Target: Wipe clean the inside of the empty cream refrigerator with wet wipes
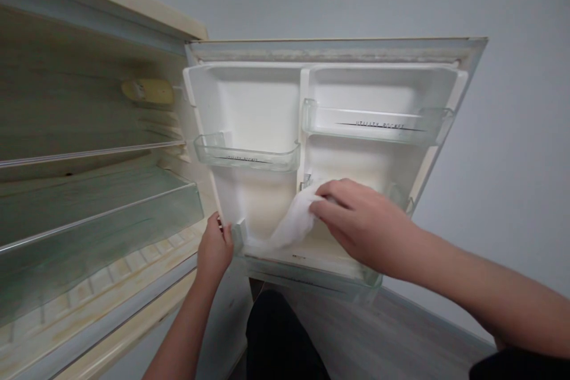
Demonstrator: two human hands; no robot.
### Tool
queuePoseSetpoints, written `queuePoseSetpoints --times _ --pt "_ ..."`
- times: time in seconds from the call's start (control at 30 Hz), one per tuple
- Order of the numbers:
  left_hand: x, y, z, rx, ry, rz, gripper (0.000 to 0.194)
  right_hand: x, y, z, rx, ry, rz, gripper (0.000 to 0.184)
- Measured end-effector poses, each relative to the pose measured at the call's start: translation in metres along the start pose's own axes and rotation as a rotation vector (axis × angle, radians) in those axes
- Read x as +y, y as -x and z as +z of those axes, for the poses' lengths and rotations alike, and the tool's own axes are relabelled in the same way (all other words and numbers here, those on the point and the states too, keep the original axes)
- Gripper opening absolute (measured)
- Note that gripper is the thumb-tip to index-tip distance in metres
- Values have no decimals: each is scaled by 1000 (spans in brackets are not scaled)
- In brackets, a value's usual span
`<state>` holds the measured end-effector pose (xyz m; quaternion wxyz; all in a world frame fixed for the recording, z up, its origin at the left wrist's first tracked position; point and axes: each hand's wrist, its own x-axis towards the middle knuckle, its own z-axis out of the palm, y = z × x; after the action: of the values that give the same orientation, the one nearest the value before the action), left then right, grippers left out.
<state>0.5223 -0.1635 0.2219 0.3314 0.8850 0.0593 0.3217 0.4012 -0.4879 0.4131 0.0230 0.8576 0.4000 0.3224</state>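
Observation:
My right hand (pixel 356 217) pinches a thin white wipe (pixel 291 222), which hangs down to the left in front of the door's lower inside. The open refrigerator door (pixel 262 104) has a white liner with clear plastic pockets. At the door's lower hinge-side edge, my left hand (pixel 215 249) is closed around the liner's rim, beside the end of the bottom door shelf (pixel 307 279). Part of the wipe is blurred. My right hand covers part of the middle right of the door.
On the left is the refrigerator's stained interior (pixel 102 273), with a glass shelf (pixel 89 154), a clear drawer (pixel 111 225) and a yellowish lamp cover (pixel 149 92). A pale wall (pixel 512 130) stands behind the door. My dark-clothed leg (pixel 282 338) is below, above the wood-look floor (pixel 383 338).

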Motion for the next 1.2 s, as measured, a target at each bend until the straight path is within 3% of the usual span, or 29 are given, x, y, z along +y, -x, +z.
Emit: queuePoseSetpoints --times 0.1,0.2,0.4,0.6,0.77,0.87,0.93,1.07,1.2 --pt "-1 1 0 0 -1 4 42 -6 2 31 48 199 -59 24" --pt "-2 2 0 5 -6 21 42 -6 7 49 103 252 -67 21" --pt "-2 5 -2 1 -11 35 41 7 42 52 215 252 -8 16" --pt "-3 8 0 9 -19 54 42 39 101 53 397 307 -94 27" --pt "-2 13 -1 7 -10 57 41 63 135 68 589 305 78 41" --pt "-1 15 -1 15 2 68 37 72 145 86 727 181 180 49" --pt "0 17 -1 23 2 72 37 73 148 100 798 59 323 54" --pt "1 18 0 29 -1 77 39 59 137 122 970 -296 714 50" --pt "1 19 2 40 -3 64 37 37 104 122 1247 -509 873 47"
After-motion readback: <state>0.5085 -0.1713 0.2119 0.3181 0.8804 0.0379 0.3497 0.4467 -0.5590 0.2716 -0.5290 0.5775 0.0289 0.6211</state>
